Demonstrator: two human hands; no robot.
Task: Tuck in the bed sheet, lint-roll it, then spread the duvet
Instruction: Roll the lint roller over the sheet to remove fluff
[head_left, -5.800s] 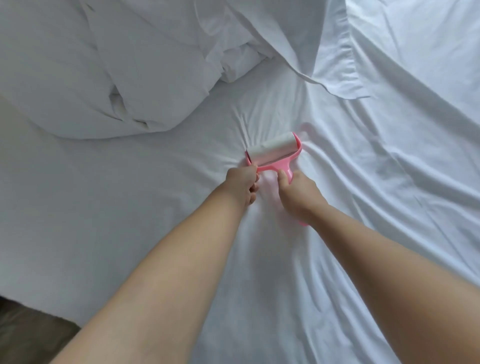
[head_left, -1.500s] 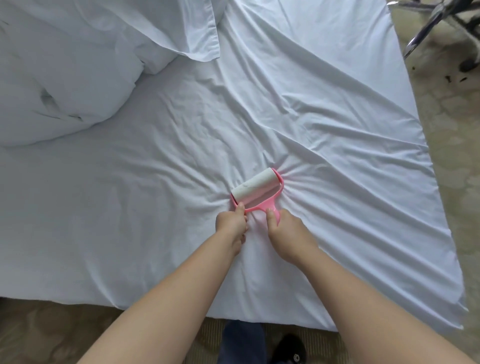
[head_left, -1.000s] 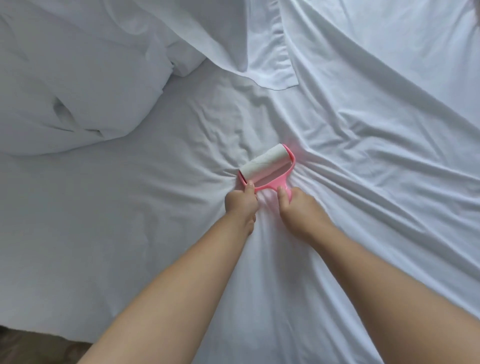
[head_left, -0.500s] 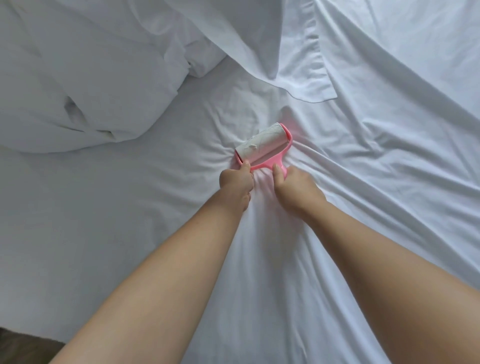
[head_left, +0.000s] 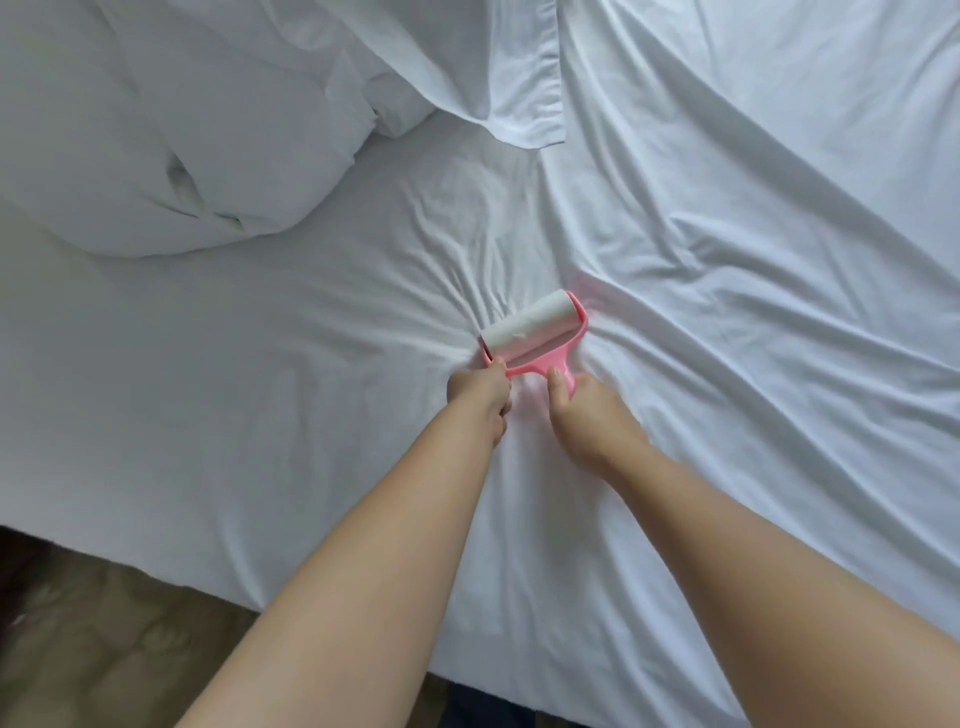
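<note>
Lint roller (head_left: 530, 335) pressed on wrinkled bed sheet (head_left: 727, 312), right hand (head_left: 584, 410) gripping its handle, left hand (head_left: 478, 397) pinching its frame

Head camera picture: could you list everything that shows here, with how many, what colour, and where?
lint roller: one, pink frame with white roll, pressed on the sheet at mid-bed
bed sheet: one, white, creased, covering the bed, wrinkles fanning out from the roller
duvet: one, white, bunched at the upper left
flat white fabric with a hemmed edge: one piece, top centre, lying over the sheet
floor: brownish, patterned, lower left beside the bed
left hand: one, grip on the roller frame's left end
right hand: one, grip round the roller's handle
</note>
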